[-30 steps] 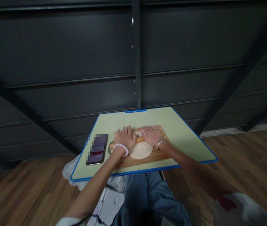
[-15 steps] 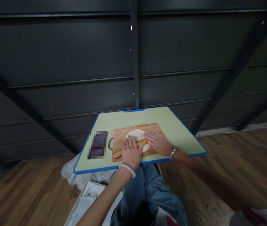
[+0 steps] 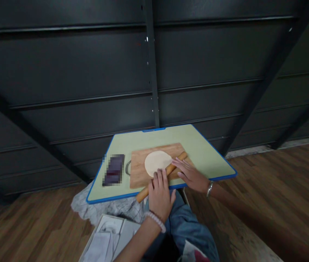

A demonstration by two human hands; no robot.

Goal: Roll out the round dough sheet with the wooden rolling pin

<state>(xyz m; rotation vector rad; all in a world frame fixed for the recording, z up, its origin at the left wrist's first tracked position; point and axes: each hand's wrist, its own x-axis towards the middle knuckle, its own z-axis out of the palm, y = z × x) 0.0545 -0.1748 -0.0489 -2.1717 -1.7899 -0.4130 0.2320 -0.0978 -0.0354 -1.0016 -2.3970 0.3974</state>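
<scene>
"Where did the rolling pin (image 3: pixel 170 169) go?"
"Back toward the lap (image 3: pixel 192 229), slanting more, with the left hand (image 3: pixel 160 198) and right hand (image 3: pixel 192 176)."
"And the dough (image 3: pixel 156 162)?"
"More of it shows now!"

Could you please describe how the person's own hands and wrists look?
Both hands are ungloved. The left hand has a pale, beaded-looking bracelet at its wrist; the right hand has a shiny, silver-coloured bracelet. No sleeve covers the visible forearms.
</scene>
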